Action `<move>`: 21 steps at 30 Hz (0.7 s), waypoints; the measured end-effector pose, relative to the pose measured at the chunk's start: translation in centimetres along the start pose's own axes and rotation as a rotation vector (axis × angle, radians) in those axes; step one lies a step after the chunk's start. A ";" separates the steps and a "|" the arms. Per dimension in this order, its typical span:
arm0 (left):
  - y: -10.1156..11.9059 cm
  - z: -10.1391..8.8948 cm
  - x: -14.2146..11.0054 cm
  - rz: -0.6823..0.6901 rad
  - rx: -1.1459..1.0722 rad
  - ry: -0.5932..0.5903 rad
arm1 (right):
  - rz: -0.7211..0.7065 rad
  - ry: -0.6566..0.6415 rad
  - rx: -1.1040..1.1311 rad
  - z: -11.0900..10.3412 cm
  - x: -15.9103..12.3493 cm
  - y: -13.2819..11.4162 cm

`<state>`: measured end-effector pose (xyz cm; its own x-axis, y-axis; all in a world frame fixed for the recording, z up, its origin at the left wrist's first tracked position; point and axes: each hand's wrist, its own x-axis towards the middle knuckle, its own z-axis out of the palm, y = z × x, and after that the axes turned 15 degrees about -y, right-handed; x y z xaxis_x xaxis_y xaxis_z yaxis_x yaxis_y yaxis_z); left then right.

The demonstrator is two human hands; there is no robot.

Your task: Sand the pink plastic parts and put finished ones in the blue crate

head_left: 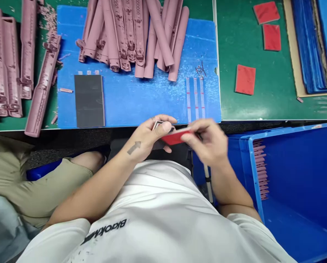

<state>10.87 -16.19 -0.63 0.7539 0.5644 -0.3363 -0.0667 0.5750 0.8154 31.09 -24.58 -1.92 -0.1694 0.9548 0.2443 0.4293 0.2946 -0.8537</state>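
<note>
1. One green table across the front.
2. Blue bin at the person's right.
3. Blue sheet on table, pink parts heaped at far half.
4. Right hand, blurred: thumb and fingers pinching red pad.
5. Red pad: between hands, off near table edge.
6. Left hand: thumb and fingers grasping what looks like a dark-edged card.

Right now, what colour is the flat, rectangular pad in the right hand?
The flat, rectangular pad is red; best seen in the head view.
</note>
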 end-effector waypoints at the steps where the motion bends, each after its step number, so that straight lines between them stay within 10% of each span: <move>1: 0.5 0.1 0.4 -0.014 0.018 -0.035 | 0.036 0.063 0.023 -1.0 -0.1 0.5; 11: 3.4 1.7 6.9 0.243 0.280 0.051 | 0.071 0.020 0.005 -7.3 0.3 3.5; 21: 2.5 0.8 8.8 0.119 0.435 0.133 | 0.382 -0.041 0.101 -8.3 1.6 5.6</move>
<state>17.87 -10.32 -1.16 0.6655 0.6987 -0.2625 0.1539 0.2157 0.9643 40.60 -21.08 -2.51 -0.0510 0.9919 -0.1165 0.3790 -0.0887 -0.9211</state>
